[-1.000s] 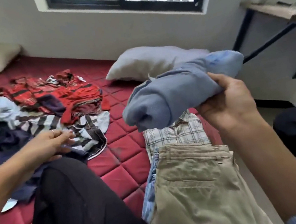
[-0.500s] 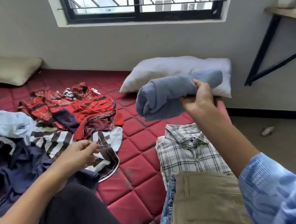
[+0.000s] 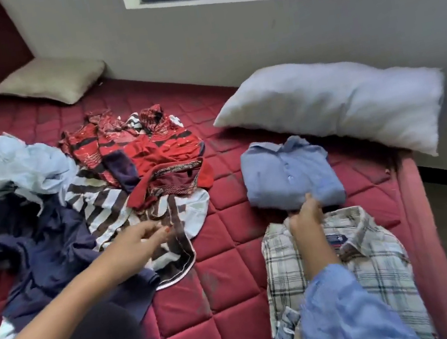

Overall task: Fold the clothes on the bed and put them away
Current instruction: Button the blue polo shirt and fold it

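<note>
While right hand (image 3: 304, 215) touches blue shirt (image 3: 287, 173), fingers' grip unclear; left hand (image 3: 142, 238) relaxed, blurred.

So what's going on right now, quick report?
Right hand at near edge of folded blue shirt, grip unclear. Left hand open over striped garment. Unfolded pile remains.

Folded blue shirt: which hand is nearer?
Right. The right hand is at the near edge of the folded blue shirt, fingertips touching it. The left hand reaches over the striped garment, well to its left.
</note>
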{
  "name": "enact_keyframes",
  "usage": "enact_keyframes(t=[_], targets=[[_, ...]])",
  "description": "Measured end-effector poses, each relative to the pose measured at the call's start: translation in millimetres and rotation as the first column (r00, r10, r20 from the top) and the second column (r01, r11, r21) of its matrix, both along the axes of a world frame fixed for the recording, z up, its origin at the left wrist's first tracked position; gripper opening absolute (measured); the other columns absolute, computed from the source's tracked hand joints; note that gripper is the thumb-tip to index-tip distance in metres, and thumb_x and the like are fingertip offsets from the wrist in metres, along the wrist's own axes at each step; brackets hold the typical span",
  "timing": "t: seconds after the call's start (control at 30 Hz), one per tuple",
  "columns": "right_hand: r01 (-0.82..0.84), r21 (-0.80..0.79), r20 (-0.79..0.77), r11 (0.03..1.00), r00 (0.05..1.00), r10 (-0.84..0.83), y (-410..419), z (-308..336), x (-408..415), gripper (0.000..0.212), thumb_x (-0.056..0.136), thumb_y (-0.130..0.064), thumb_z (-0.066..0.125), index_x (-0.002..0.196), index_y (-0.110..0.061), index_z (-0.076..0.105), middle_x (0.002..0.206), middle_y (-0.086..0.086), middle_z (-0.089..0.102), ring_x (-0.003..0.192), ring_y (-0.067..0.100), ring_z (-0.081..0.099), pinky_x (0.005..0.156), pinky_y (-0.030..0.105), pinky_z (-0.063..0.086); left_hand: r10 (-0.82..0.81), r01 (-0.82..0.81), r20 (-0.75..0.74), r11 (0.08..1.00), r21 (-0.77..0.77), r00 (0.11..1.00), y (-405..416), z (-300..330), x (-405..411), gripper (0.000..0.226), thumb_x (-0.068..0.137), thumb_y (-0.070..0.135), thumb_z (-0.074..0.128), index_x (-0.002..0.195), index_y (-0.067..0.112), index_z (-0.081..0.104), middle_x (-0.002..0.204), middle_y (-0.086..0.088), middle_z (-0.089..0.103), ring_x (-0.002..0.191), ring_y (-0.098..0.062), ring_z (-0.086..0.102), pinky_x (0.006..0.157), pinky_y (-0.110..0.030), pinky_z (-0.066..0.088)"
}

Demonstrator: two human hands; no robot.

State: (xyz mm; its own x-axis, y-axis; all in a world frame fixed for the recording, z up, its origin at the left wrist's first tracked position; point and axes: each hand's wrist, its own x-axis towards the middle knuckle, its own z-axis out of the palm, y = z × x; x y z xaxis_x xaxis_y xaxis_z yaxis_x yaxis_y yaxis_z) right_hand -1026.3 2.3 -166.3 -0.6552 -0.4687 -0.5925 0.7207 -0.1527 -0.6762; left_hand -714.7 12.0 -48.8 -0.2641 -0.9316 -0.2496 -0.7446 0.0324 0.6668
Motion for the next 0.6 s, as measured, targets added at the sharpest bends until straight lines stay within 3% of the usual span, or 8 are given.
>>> enact_keyframes(t=[0.1, 0.17, 0.27, 0.33, 0.4, 0.47, 0.53, 0.6], targets=[[-0.07, 0.263, -0.097, 0.962, 0.99, 0.099, -3, -7, -6, 0.02, 0.089, -0.032, 0.049, 0.074, -0.018, 0.046, 0.11, 0.005, 0.061, 0.075, 0.02, 0.056, 0.072, 0.03, 0.047, 0.09, -0.089, -0.032, 0.996, 0.029, 0.995, 8, 5, 14, 0.02, 0.098, 0.017, 0.052, 0.093, 0.004, 0.066, 0.099, -0.017, 0.072, 0.09, -0.026, 0.07, 0.07, -0.012, 0.049], [-0.081, 0.312, -0.123, 0.947, 0.985, 0.124, 0, 2, 7, 0.014, 0.081, -0.029, 0.047, 0.082, -0.015, 0.048, 0.11, 0.003, 0.059, 0.085, 0.025, 0.054, 0.079, 0.033, 0.044, 0.109, -0.109, 0.006, 0.994, -0.033, 0.994, 17, 13, 21, 0.019, 0.097, 0.019, 0.053, 0.093, 0.006, 0.067, 0.097, -0.01, 0.073, 0.085, -0.016, 0.069, 0.072, -0.013, 0.047], [-0.011, 0.276, -0.215, 0.961, 0.974, 0.073, -2, 29, 37, 0.023, 0.09, -0.01, 0.045, 0.111, -0.01, 0.054, 0.102, 0.002, 0.05, 0.089, 0.019, 0.049, 0.072, 0.024, 0.042, 0.156, -0.14, 0.092, 0.977, -0.163, 0.983, 31, 28, 29, 0.016, 0.096, 0.026, 0.055, 0.092, 0.017, 0.068, 0.091, -0.004, 0.072, 0.085, -0.015, 0.064, 0.073, -0.024, 0.043], [-0.045, 0.196, -0.261, 0.98, 0.961, 0.096, -7, 46, 65, 0.027, 0.088, -0.005, 0.048, 0.114, -0.007, 0.057, 0.104, 0.004, 0.054, 0.089, 0.019, 0.053, 0.064, 0.02, 0.044, 0.198, -0.167, 0.122, 0.959, -0.229, 0.972, 38, 39, 36, 0.019, 0.096, 0.028, 0.056, 0.095, 0.016, 0.07, 0.088, -0.003, 0.069, 0.086, -0.017, 0.061, 0.075, -0.028, 0.041], [-0.241, 0.174, -0.3, 0.955, 0.91, 0.285, -3, 66, 106, 0.013, 0.087, -0.005, 0.05, 0.095, -0.004, 0.06, 0.097, 0.005, 0.055, 0.075, 0.019, 0.052, 0.059, 0.028, 0.041, 0.252, -0.221, 0.079, 0.933, -0.283, 0.965, 47, 53, 46, 0.02, 0.095, 0.029, 0.056, 0.094, 0.014, 0.069, 0.085, -0.004, 0.069, 0.083, -0.019, 0.063, 0.076, -0.03, 0.044], [-0.484, 0.117, -0.255, 0.867, 0.829, 0.497, 0, 78, 139, 0.01, 0.087, -0.003, 0.05, 0.078, -0.006, 0.055, 0.081, 0.002, 0.055, 0.058, 0.013, 0.047, 0.05, 0.025, 0.038, 0.296, -0.267, 0.04, 0.903, -0.336, 0.954, 54, 67, 55, 0.024, 0.096, 0.028, 0.055, 0.092, 0.009, 0.069, 0.077, -0.004, 0.068, 0.074, -0.017, 0.061, 0.072, -0.03, 0.045], [-0.638, 0.053, -0.255, 0.768, 0.735, 0.628, 3, 86, 168, 0.012, 0.086, 0.002, 0.048, 0.079, -0.002, 0.057, 0.07, 0.006, 0.056, 0.05, 0.014, 0.053, 0.043, 0.018, 0.04, 0.338, -0.298, 0.036, 0.87, -0.394, 0.94, 62, 80, 67, 0.027, 0.095, 0.029, 0.056, 0.093, 0.005, 0.069, 0.081, -0.009, 0.068, 0.075, -0.02, 0.06, 0.074, -0.031, 0.045], [-0.748, 0.103, -0.308, 0.655, 0.602, 0.736, 4, 88, 193, 0.015, 0.086, 0.002, 0.047, 0.075, -0.006, 0.056, 0.067, 0.009, 0.052, 0.048, 0.015, 0.048, 0.038, 0.014, 0.033, 0.386, -0.339, 0.013, 0.825, -0.452, 0.922, 70, 89, 82, 0.029, 0.095, 0.029, 0.056, 0.092, 0.003, 0.069, 0.085, -0.016, 0.069, 0.076, -0.024, 0.059, 0.077, -0.036, 0.047]])
